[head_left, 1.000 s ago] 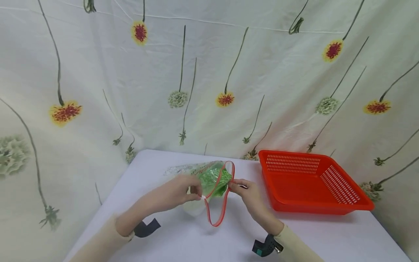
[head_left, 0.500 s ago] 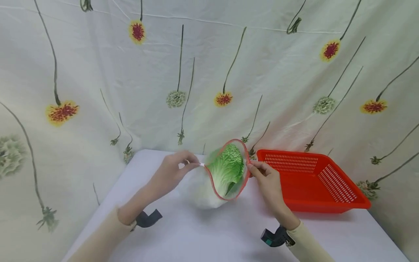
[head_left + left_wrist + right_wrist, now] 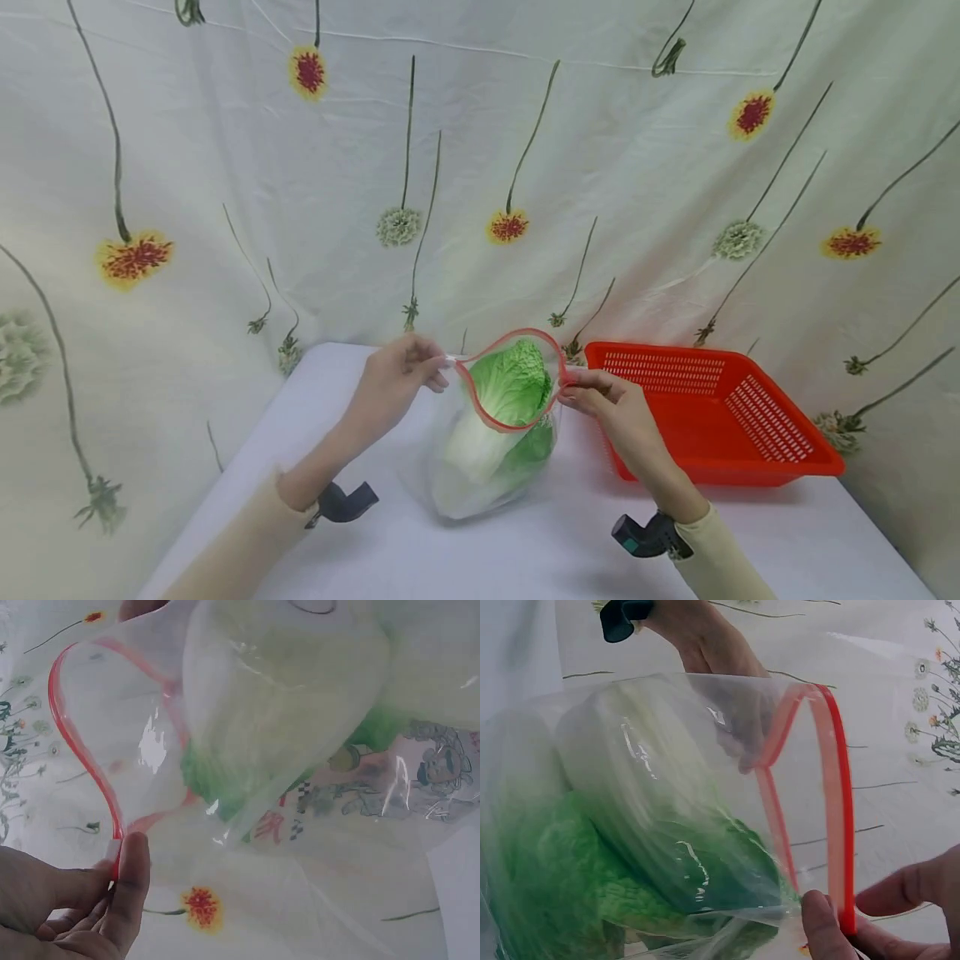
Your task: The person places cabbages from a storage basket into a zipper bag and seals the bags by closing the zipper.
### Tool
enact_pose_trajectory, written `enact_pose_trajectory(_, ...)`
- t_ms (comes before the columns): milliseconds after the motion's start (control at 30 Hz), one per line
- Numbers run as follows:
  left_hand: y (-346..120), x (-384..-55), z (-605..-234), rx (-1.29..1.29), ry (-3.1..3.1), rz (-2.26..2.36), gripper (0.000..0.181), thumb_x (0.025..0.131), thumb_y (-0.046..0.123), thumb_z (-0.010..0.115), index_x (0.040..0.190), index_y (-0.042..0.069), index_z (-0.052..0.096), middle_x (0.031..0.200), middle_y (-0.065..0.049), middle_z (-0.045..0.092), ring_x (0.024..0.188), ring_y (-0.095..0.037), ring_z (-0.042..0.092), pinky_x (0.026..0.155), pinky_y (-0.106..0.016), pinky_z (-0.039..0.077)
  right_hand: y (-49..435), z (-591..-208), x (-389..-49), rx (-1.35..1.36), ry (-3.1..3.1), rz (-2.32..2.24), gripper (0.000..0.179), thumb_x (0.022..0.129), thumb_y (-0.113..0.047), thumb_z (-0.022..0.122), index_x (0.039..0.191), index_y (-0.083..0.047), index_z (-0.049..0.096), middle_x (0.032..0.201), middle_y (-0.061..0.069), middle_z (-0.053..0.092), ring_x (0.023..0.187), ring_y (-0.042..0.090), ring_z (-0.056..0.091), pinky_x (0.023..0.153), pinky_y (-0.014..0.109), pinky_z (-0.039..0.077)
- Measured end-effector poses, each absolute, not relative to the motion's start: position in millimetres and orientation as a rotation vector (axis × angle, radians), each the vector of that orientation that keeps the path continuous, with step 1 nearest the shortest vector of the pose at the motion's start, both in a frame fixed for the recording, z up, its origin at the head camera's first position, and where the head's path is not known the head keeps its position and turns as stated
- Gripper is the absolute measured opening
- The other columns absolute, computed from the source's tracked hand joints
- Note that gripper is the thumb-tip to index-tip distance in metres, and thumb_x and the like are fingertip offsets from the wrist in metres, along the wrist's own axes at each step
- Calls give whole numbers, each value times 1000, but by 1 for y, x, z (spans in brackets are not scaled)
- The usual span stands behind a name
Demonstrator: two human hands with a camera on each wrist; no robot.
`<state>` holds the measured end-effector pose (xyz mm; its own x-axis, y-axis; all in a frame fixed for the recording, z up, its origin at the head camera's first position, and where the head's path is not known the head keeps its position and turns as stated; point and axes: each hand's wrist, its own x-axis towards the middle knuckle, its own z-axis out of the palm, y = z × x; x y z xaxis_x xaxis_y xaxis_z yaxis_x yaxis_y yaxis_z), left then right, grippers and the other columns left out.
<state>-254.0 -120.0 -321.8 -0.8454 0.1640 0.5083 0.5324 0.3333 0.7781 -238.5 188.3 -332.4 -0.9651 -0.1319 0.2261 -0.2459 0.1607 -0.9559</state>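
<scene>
A clear zip bag [image 3: 442, 492] with a red zip rim [image 3: 491, 423] stands over the table, its mouth spread wide. Inside is napa cabbage [image 3: 517, 379], pale stems low and green leaves toward the mouth. My left hand [image 3: 393, 379] pinches the left corner of the rim, at the white zip end. At the opposite side, my right hand [image 3: 615, 412] pinches the rim between thumb and fingers. Printed figures show on the bag's wall in the left wrist view, beside the cabbage [image 3: 285, 697]. The right wrist view shows cabbage [image 3: 667, 817] pressed against the plastic.
A red plastic basket [image 3: 720, 417] with slotted walls stands right of the bag, close to my right hand. The white table [image 3: 360, 567] reaches back to a flower-patterned cloth [image 3: 337, 167]. Each wrist wears a dark camera mount [image 3: 651, 535].
Both hands have risen and spread apart, pulling the rim from a narrow loop to a wide opening. The bag has lifted from lying down to more upright, with the cabbage lower in it.
</scene>
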Motion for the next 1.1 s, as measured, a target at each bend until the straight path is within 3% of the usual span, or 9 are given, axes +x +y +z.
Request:
enact_pose_trajectory(133, -125, -259, -326, -616, -2286, -1583, 15, 90, 14, 68, 102, 6, 65, 92, -10, 73, 74, -13, 72, 77, -25, 57, 191, -333, -239, 397, -2378, 1850, 32, 90, -22, 69, 115, -3, 65, 107, 14, 68, 94, 17, 71, 86, 24, 54)
enact_pose_trajectory(367, -134, -261, -326, -566, -2293, -1640, 24, 87, 19, 71, 106, 4, 72, 90, -10, 75, 78, -14, 73, 79, -24, 57, 193, -331, -240, 428, -2327, 1801, 32, 87, -15, 71, 113, 2, 62, 104, 22, 66, 81, 14, 70, 81, 27, 57)
enact_pose_trajectory(500, -137, -259, -323, -505, -2280, -1626, 22, 86, 21, 72, 103, 6, 73, 89, -9, 75, 78, -13, 73, 80, -22, 56, 196, -332, -242, 399, -2330, 1750, 28, 88, -15, 70, 109, 2, 64, 100, 21, 68, 80, 14, 70, 80, 25, 57)
enact_pose_trajectory(767, -143, -255, -309, -413, -2217, -1339, 14, 87, 24, 72, 96, 14, 72, 85, -4, 72, 78, -12, 63, 66, -18, 48, 199, -344, -253, 279, -2284, 1803, 31, 90, -23, 68, 110, 1, 64, 97, 12, 70, 88, 21, 70, 84, 23, 55)
enact_pose_trajectory(967, -131, -251, -311, -580, -2132, -1191, 7, 88, 17, 70, 96, 16, 70, 89, 3, 68, 86, -9, 58, 75, -26, 47, 191, -357, -263, 316, -2285, 1786, 33, 90, -28, 68, 110, -2, 65, 97, 3, 70, 89, 14, 66, 85, 24, 55)
enact_pose_trajectory(1100, -119, -249, -316, -639, -2167, -1196, 7, 89, 17, 69, 96, 16, 68, 90, 4, 67, 87, -9, 60, 79, -26, 51, 183, -360, -267, 347, -2320, 1734, 28, 91, -25, 67, 108, -3, 66, 103, 12, 69, 90, 13, 63, 84, 21, 53)
